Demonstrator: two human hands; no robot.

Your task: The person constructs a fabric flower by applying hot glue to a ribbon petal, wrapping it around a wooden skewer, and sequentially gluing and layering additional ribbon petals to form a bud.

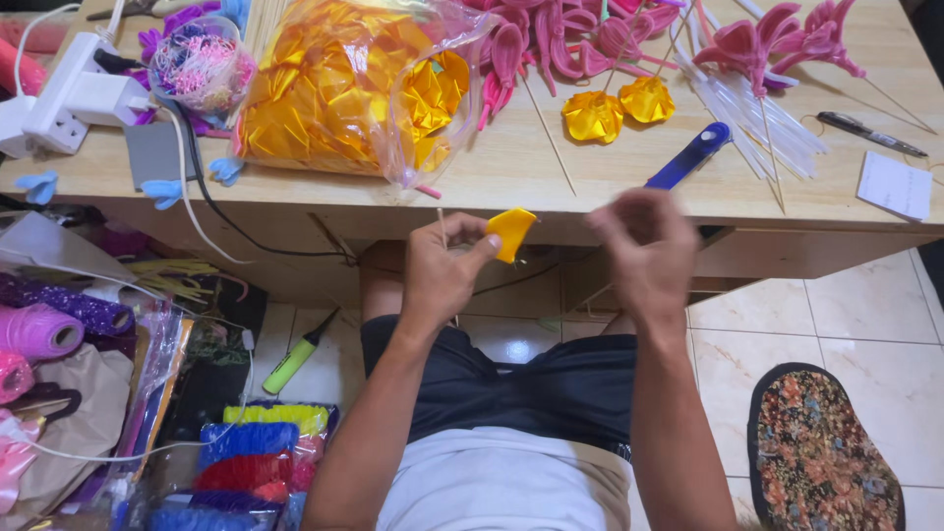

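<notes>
Your right hand (644, 251) is motion-blurred; whether its fingers grip anything cannot be told. The clear plastic bag of gold foil pieces (344, 84) and the pink ribbon flowers on sticks (590, 39) are cut off by the top edge.

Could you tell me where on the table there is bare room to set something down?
The table is bare along its front edge, between the bag of gold pieces and the blue-handled tool. Another gap lies between the pen and white card. The back is crowded with pink flowers.
</notes>
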